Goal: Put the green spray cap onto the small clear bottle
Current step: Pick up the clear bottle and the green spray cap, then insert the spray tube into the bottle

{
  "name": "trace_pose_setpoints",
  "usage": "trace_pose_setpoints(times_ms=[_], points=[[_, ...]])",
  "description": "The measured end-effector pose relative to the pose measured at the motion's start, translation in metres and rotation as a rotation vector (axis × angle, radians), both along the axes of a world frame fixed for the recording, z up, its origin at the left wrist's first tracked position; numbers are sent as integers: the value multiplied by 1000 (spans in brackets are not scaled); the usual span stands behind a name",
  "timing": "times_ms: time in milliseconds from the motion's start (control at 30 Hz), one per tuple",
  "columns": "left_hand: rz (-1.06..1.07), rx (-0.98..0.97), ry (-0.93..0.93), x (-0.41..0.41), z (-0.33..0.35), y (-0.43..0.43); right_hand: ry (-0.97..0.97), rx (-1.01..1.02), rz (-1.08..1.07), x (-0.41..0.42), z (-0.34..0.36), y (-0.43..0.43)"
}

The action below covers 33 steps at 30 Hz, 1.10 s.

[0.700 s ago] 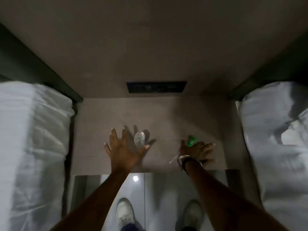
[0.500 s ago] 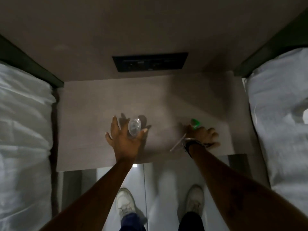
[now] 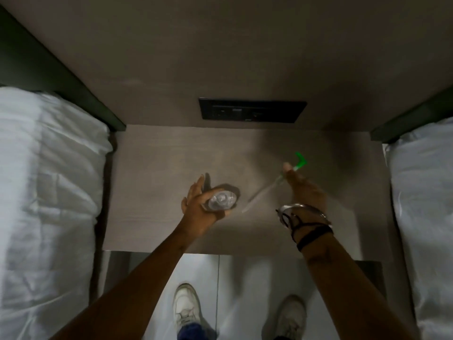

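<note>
The small clear plastic bottle [image 3: 220, 200] sits just left of frame centre, seen from above with its open neck facing the camera; whether it holds any liquid cannot be told. The left hand [image 3: 199, 207] wraps around the bottle, fingers curled against its side, and holds it over the grey-brown wood-grain bedside table [image 3: 157, 187]; the view does not show whether the base touches the surface. The green spray cap [image 3: 299, 163] is right of centre, well apart from the bottle and not fitted to it. The right hand [image 3: 304, 190] pinches the cap near its collar between thumb and fingers, with the green nozzle pointing toward the upper right. The cap's translucent dip tube [image 3: 259, 194] slants down to the lower left, ending between the two hands. Motion blur softens the cap and tube. The right wrist carries a metal bangle and dark cords [image 3: 305, 220]. A black rectangular socket panel [image 3: 252, 112] sits on the wall above the table. White bedding [image 3: 49, 192] fills the left edge of the frame, and further white bedding [image 3: 424, 204] fills the right edge; both are cut off. At the bottom, two white shoes [image 3: 187, 307] stand on a glossy pale floor, blurred.
</note>
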<state>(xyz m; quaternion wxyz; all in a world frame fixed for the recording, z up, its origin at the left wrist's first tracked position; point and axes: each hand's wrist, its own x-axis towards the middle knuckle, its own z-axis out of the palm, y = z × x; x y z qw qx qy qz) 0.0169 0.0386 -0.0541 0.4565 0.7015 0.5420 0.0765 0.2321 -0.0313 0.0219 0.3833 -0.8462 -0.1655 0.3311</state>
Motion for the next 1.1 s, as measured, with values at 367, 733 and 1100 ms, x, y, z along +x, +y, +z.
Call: trace_pose_setpoints(times_ms=[367, 733, 1100], points=[[49, -156, -32, -1, 5, 1, -64, 527, 39, -64, 32, 20], [-171, 227, 1, -14, -9, -6, -438, 174, 623, -94, -33, -3], [-115, 262, -30, -20, -18, -5, -549, 49, 619, -99, -37, 10]])
